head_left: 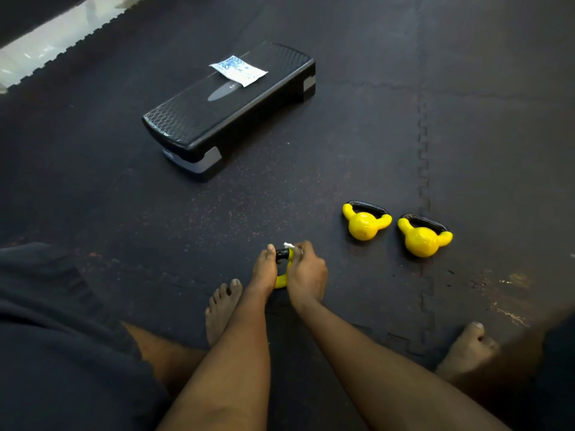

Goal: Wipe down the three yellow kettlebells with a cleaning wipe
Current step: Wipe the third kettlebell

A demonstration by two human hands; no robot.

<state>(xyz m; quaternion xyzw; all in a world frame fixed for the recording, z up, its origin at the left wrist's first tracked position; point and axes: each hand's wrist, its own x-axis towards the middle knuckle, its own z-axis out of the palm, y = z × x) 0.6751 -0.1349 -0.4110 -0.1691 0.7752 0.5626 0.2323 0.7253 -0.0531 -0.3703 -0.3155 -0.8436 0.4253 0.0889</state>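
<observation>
Left hand grips yellow black-handled kettlebell; right hand pinches white wipe at its twelve o'clock; blue-white packet print unreadable.

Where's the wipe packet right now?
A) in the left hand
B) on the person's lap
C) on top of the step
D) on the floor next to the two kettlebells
C: the packet lies flat on the top of the black step, near its far end.
</observation>
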